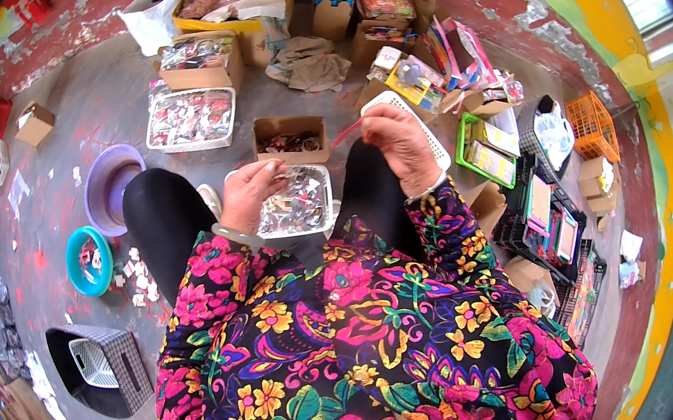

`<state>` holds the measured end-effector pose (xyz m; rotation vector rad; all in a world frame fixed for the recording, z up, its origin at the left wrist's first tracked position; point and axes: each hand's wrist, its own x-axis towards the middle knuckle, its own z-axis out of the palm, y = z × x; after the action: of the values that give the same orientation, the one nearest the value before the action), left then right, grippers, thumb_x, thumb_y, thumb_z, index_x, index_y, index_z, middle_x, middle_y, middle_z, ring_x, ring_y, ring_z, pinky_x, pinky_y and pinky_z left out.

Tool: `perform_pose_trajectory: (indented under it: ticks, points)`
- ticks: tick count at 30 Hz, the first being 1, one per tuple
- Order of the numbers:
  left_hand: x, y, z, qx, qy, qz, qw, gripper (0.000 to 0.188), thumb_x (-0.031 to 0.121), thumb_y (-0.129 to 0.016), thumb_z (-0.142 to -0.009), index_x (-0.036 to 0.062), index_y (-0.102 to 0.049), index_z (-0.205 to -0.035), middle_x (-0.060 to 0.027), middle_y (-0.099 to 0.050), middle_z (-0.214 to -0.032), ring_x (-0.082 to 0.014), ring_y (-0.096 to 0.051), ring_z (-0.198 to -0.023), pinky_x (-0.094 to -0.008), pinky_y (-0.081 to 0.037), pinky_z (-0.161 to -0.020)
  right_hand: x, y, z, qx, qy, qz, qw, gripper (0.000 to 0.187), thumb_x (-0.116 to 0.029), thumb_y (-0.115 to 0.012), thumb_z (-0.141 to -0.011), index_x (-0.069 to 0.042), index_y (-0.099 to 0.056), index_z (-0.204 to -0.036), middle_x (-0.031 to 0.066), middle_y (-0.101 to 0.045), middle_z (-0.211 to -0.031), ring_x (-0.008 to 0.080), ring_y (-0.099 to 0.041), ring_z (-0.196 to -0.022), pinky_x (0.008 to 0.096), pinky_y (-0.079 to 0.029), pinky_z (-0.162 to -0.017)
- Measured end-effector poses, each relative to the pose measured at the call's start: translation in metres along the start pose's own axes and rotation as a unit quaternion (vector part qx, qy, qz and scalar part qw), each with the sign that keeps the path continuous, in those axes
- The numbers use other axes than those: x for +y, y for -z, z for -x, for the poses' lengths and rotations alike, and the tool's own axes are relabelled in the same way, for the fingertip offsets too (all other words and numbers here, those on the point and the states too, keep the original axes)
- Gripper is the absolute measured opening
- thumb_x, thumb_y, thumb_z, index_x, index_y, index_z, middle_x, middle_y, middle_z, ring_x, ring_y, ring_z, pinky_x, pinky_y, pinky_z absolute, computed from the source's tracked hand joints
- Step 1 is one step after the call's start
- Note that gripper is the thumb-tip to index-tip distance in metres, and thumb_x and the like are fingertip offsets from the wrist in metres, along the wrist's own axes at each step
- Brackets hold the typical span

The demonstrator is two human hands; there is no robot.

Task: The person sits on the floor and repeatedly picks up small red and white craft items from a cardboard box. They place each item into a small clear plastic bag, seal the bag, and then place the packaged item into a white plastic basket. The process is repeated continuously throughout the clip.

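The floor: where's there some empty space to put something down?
Bare floor lies beyond the purple basin, right of the lone cardboard box. Things crowd the right side, around the green basket and orange crate.

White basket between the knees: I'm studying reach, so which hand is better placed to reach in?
Probably the left hand: it visually overlaps the white basket, while the right hand, farther off, holds a red strip.

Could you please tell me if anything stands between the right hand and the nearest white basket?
In this view, the right knee lies between the right hand, holding a thin red strip, and the white basket; the hand appears higher, so the way over looks open.
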<state>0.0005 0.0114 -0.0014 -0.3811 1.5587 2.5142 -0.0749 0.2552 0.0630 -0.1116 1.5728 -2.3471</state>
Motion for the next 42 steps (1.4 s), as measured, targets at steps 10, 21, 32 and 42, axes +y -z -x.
perform_pose_trajectory:
  ticks: [10,21,32,42]
  points:
    - [0.004,0.004,0.003,-0.007,-0.013,0.069,0.998,0.022,0.012,-0.052,-0.089,-0.0054,-0.056,-0.103,-0.0134,-0.062,-0.095,-0.018,-0.061,-0.087,-0.0285,-0.051,-0.078,-0.019,0.159,0.076,0.281,0.111,0.203,0.931,0.006,-0.008,-0.059,-0.081,-0.005,-0.063,-0.085,-0.0033,-0.057,-0.071,0.0049,-0.05,-0.063,0.0174,-0.039,-0.057]
    - [-0.003,0.003,0.0,-0.016,0.01,0.035,0.999,0.022,0.013,-0.051,-0.089,-0.0054,-0.056,-0.101,-0.0136,-0.062,-0.095,-0.0184,-0.061,-0.088,-0.0277,-0.051,-0.078,0.13,0.278,0.153,0.294,-0.064,0.566,0.768,0.02,-0.022,-0.058,-0.073,-0.008,-0.068,-0.083,0.01,-0.066,-0.079,0.0228,-0.063,-0.073,0.0313,-0.049,-0.067]
    - [-0.002,0.002,0.003,-0.003,0.014,0.029,0.999,0.022,0.011,-0.049,-0.09,-0.0053,-0.056,-0.102,-0.0148,-0.062,-0.095,-0.0185,-0.062,-0.087,-0.0264,-0.052,-0.078,0.131,0.251,0.147,0.259,-0.323,0.678,0.608,0.027,-0.026,-0.064,-0.071,-0.014,-0.066,-0.095,0.0107,-0.064,-0.09,0.0277,-0.061,-0.081,0.0343,-0.049,-0.069]
    - [-0.003,-0.003,-0.001,-0.02,0.026,0.032,0.999,0.021,0.011,-0.051,-0.089,-0.0055,-0.057,-0.101,-0.0134,-0.062,-0.095,-0.0183,-0.061,-0.088,-0.0282,-0.051,-0.078,0.136,0.315,0.166,0.128,-0.362,0.562,0.733,0.036,-0.031,-0.058,-0.081,-0.011,-0.055,-0.111,0.0093,-0.058,-0.104,0.0211,-0.059,-0.091,0.034,-0.051,-0.071]
